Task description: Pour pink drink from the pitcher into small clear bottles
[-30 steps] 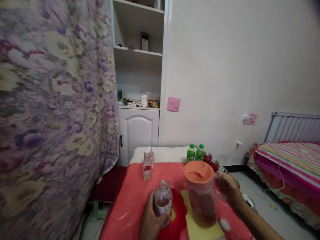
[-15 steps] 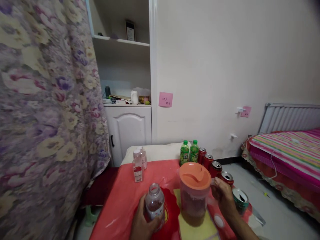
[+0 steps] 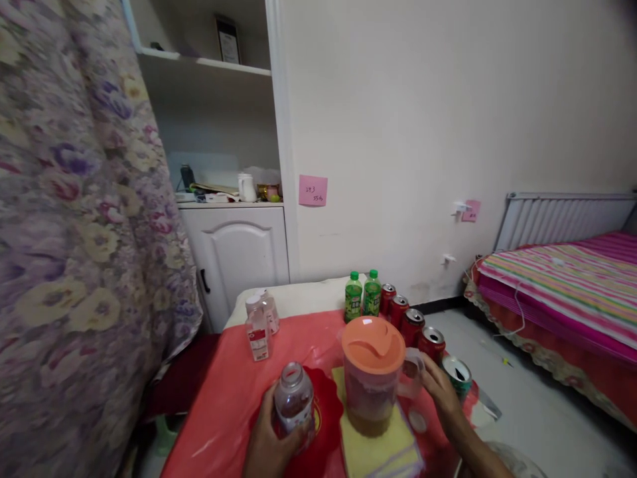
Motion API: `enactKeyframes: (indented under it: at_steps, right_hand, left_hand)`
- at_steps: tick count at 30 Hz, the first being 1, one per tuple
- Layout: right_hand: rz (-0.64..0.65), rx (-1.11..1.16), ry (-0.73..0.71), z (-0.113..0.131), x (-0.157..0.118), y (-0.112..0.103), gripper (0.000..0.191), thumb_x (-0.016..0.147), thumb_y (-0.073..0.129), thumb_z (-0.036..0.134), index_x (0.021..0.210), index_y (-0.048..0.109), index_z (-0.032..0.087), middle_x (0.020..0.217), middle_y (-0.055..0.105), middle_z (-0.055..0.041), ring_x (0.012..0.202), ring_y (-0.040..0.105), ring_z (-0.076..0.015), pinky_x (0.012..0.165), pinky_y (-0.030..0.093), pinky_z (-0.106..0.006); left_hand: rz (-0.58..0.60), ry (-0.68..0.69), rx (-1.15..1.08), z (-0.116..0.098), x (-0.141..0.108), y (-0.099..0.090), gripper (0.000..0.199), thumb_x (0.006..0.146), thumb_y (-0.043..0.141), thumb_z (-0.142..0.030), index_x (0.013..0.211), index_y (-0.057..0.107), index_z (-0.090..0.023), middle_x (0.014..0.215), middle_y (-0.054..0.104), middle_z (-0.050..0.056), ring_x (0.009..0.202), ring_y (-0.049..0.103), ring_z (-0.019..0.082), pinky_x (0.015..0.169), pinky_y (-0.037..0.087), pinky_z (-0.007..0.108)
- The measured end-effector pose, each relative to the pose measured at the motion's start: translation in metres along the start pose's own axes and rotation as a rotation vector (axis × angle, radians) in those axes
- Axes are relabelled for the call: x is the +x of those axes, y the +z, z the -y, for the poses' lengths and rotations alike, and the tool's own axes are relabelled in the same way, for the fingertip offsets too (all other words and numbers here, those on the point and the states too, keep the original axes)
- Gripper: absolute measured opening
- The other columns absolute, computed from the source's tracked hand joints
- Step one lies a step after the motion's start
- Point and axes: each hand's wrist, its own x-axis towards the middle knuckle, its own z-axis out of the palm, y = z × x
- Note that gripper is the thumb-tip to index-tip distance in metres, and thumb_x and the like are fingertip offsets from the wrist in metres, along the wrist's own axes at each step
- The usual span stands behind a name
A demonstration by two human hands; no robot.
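My left hand (image 3: 275,425) is wrapped round a clear plastic bottle (image 3: 293,401), uncapped and upright over a red scalloped plate (image 3: 328,398). What little the bottle may contain is hard to make out. To its right, a clear pitcher (image 3: 371,392) with an orange lid (image 3: 373,345) stands on yellow sheets (image 3: 355,448); it has dark liquid in it. At the outer side of the pitcher's handle (image 3: 414,375) is my right hand (image 3: 440,392), its fingers loosened and partly hidden. Beside the handle lies a white round cap (image 3: 417,421).
Two clear bottles with red labels (image 3: 257,332) stand at the table's left. Two green bottles (image 3: 353,299) and a row of several drink cans (image 3: 432,342) line the back and right edge. A bed (image 3: 562,279) and a curtain (image 3: 89,232) flank the table.
My right hand has loosened from the pitcher's handle and shifted slightly outward. My left hand keeps the bottle over the plate. The whole view has swung a little to the right.
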Motion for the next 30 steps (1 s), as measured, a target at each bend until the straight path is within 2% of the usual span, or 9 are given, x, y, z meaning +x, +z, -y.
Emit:
enactKeyframes:
  at_steps: [3,7,9,12,15,18,21,26,30]
  right_hand:
    - [-0.031,-0.108,0.057,-0.01,-0.015,-0.013,0.046,0.087,0.051,0.064,0.107,0.069,0.025,0.117,0.073,-0.0092,0.113,0.063,-0.0314,0.101,0.049,-0.043]
    - [0.068,-0.256,0.126,-0.03,-0.031,-0.028,0.042,0.077,0.064,0.061,0.093,0.075,0.023,0.101,0.077,-0.0097,0.093,0.069,-0.0307,0.085,0.056,-0.042]
    - [0.105,-0.326,0.15,-0.041,-0.036,-0.032,0.045,0.075,0.066,0.061,0.097,0.075,0.023,0.105,0.078,-0.011,0.089,0.07,-0.0305,0.084,0.058,-0.044]
    - [0.145,-0.499,0.173,-0.059,-0.04,-0.036,0.056,0.078,0.057,0.059,0.118,0.07,0.021,0.128,0.073,-0.0162,0.11,0.069,-0.0349,0.098,0.055,-0.049]
    - [0.215,-0.613,0.166,-0.073,-0.042,-0.035,0.061,0.074,0.058,0.045,0.127,0.066,0.017,0.139,0.067,-0.0192,0.132,0.059,-0.0363,0.114,0.044,-0.05]
    - [0.261,-0.648,0.163,-0.08,-0.046,-0.03,0.066,0.064,0.06,0.028,0.128,0.066,0.014,0.135,0.068,-0.0187,0.129,0.061,-0.0332,0.115,0.043,-0.047]
    - [0.276,-0.686,0.163,-0.083,-0.048,-0.025,0.066,0.064,0.058,0.021,0.128,0.064,0.01,0.127,0.068,-0.019,0.122,0.064,-0.0303,0.111,0.046,-0.044]
    - [0.264,-0.717,0.156,-0.086,-0.045,-0.022,0.048,0.069,0.057,0.022,0.114,0.07,0.014,0.113,0.069,-0.0156,0.11,0.069,-0.0288,0.102,0.051,-0.041]
    - [0.233,-0.704,0.131,-0.084,-0.051,-0.026,0.039,0.072,0.058,0.029,0.107,0.069,0.015,0.113,0.073,-0.0158,0.11,0.069,-0.0302,0.101,0.051,-0.04]
  left_hand:
    - [0.012,-0.008,-0.019,-0.001,0.001,0.001,0.078,0.063,0.072,-0.043,0.132,0.043,-0.019,0.132,0.066,0.016,0.119,0.067,0.034,0.106,0.053,0.044]
    - [0.048,-0.018,-0.031,0.001,0.002,0.002,0.081,0.061,0.071,-0.04,0.133,0.041,-0.019,0.134,0.065,0.017,0.122,0.065,0.036,0.107,0.051,0.047]
    - [0.048,-0.019,-0.046,0.002,0.003,0.003,0.08,0.059,0.07,-0.038,0.131,0.041,-0.019,0.131,0.065,0.017,0.12,0.065,0.037,0.105,0.051,0.049]
    - [0.064,-0.02,-0.057,0.002,0.003,0.005,0.08,0.059,0.07,-0.036,0.131,0.039,-0.018,0.131,0.064,0.019,0.119,0.065,0.038,0.106,0.05,0.051]
    - [0.063,-0.013,-0.051,0.004,0.003,0.006,0.076,0.061,0.069,-0.035,0.129,0.039,-0.019,0.131,0.063,0.018,0.119,0.064,0.037,0.107,0.048,0.051]
    - [0.059,-0.006,-0.03,0.006,0.004,0.007,0.071,0.063,0.069,-0.035,0.127,0.041,-0.021,0.129,0.064,0.016,0.118,0.065,0.037,0.106,0.048,0.051]
    - [0.064,-0.008,-0.02,0.006,0.004,0.008,0.073,0.063,0.071,-0.037,0.128,0.041,-0.02,0.13,0.064,0.018,0.119,0.064,0.037,0.107,0.047,0.052]
    - [0.07,-0.016,-0.038,0.003,0.001,0.007,0.08,0.061,0.074,-0.04,0.13,0.04,-0.017,0.132,0.064,0.021,0.12,0.065,0.037,0.107,0.049,0.05]
    - [0.043,0.007,-0.094,0.006,-0.003,0.005,0.078,0.057,0.078,-0.035,0.127,0.047,-0.021,0.125,0.072,0.014,0.116,0.07,0.035,0.102,0.055,0.044]
